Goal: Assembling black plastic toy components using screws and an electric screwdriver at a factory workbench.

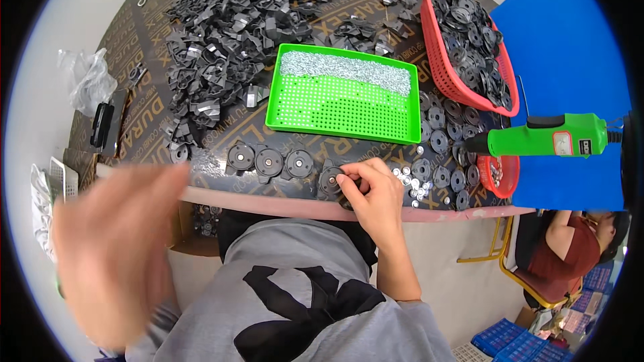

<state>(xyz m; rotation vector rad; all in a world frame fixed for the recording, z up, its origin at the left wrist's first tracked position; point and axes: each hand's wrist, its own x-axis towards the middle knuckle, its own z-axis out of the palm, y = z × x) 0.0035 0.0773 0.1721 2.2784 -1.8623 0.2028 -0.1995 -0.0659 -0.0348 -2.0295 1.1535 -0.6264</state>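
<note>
My right hand (377, 191) is at the table's front edge, thumb and fingertips closed on a black plastic part with a round disc (329, 179) and a small metal piece at its centre. To its left, three similar assembled black parts (270, 162) lie in a row. My left hand (117, 248) is raised at the lower left and smeared by motion, so its fingers do not show clearly. Beyond the row stands a green perforated tray (295, 110) with many small silver screws (345, 70) along its far side. A small heap of screws (206, 161) lies left of the row.
Black plastic pieces (235, 20) are heaped at the far left. A red basket (436, 64) of black discs stands far right. Loose discs (439, 141), silver metal pieces (419, 184), a small red bowl (506, 184) and a green electric screwdriver (543, 137) are at right. Another person (563, 255) sits beyond.
</note>
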